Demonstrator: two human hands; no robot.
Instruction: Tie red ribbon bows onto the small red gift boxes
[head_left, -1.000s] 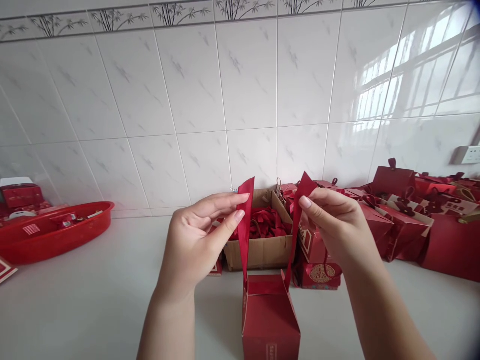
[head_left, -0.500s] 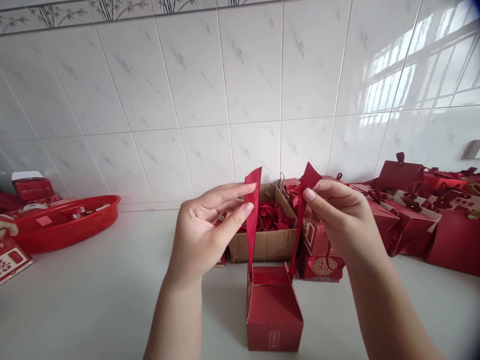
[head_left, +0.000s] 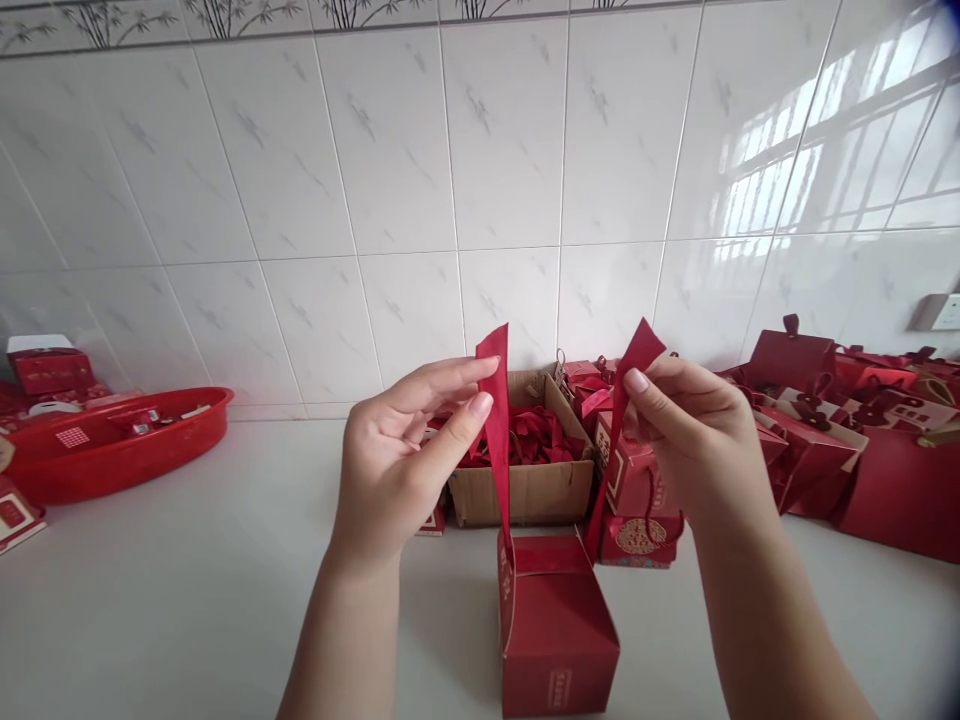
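A small red gift box (head_left: 559,625) stands on the white counter between my forearms. From its two sides a red ribbon (head_left: 498,445) rises, one end to each hand. My left hand (head_left: 405,440) pinches the left end between thumb and fingertips, the other fingers loosely bent. Over on the other side, my right hand (head_left: 690,430) pinches the right end, its tip sticking up above the thumb. Both ends are held apart, above the box.
Behind the box is a cardboard carton (head_left: 525,495) of red ribbons. Stacked red boxes (head_left: 637,500) stand beside it, with many more red gift boxes (head_left: 907,490) at right. A red plastic basin (head_left: 150,455) with small packets sits left; a partly cut-off hand is near it.
My hands have moved farther apart, spreading the ribbon ends. The camera view has shifted slightly, and the box appears a little lower and more to the right.
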